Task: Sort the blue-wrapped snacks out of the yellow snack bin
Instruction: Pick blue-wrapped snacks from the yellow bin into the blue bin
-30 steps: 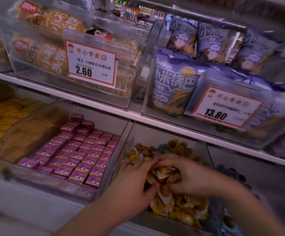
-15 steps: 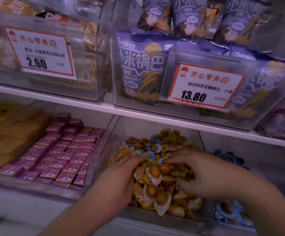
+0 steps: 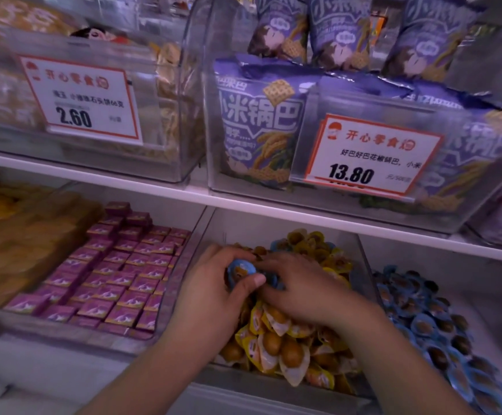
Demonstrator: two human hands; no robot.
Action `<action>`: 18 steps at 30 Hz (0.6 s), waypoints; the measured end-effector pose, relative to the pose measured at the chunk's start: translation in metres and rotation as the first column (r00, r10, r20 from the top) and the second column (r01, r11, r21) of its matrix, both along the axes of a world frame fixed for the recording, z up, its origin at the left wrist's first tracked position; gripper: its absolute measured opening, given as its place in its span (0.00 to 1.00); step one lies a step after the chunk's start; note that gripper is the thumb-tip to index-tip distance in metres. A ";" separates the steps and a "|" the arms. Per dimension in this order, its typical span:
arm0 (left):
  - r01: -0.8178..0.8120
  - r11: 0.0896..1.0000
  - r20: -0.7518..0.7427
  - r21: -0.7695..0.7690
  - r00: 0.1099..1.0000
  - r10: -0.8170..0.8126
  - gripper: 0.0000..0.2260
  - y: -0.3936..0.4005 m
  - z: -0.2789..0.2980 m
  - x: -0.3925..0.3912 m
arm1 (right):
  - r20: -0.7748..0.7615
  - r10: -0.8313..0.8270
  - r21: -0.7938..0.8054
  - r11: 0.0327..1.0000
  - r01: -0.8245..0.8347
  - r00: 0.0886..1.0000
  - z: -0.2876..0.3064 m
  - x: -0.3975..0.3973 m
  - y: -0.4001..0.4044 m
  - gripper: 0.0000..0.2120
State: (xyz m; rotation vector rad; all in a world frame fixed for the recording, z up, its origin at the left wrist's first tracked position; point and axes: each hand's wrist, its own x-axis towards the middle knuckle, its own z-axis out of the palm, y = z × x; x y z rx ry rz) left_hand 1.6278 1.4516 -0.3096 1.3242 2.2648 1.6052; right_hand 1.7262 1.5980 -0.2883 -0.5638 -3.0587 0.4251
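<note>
A clear bin (image 3: pixel 279 226) on the lower shelf holds a heap of yellow-wrapped snacks (image 3: pixel 276 345). My left hand (image 3: pixel 214 298) is over the bin's left side and grips a blue-wrapped snack (image 3: pixel 240 269) between thumb and fingers. My right hand (image 3: pixel 300 290) lies on the heap just to the right, fingers curled down into the snacks, touching a second bit of blue wrapper (image 3: pixel 273 280) by its fingertips. Whether it holds that piece is hidden. More blue wrappers (image 3: pixel 276 244) peek out at the back of the heap.
To the right a bin of blue-wrapped snacks (image 3: pixel 423 313). Left of the yellow bin is a bin of pink boxes (image 3: pixel 115 274), then orange snacks (image 3: pixel 13 235). The white shelf (image 3: pixel 243 205) above carries bins of purple bags (image 3: pixel 258 121) with price cards.
Both hands slid toward the back of the heap. My left hand, flat before, has curled round a blue-wrapped snack. The camera has moved closer and a little to the right.
</note>
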 end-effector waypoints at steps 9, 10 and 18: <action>0.075 0.995 0.124 0.072 0.989 -0.084 0.18 -0.007 0.003 -0.006 | -0.191 -0.046 -0.259 0.966 -0.005 0.981 0.004 0.006 0.000 0.08; 0.078 0.994 0.149 0.079 0.985 -0.089 0.17 -0.007 0.003 -0.005 | -0.209 -0.078 -0.268 0.963 0.020 0.975 0.003 0.006 -0.001 0.07; 0.060 0.990 0.230 0.124 0.969 -0.087 0.13 -0.007 0.004 -0.002 | -0.487 -0.357 -0.447 0.886 0.123 0.797 0.009 0.010 0.007 0.05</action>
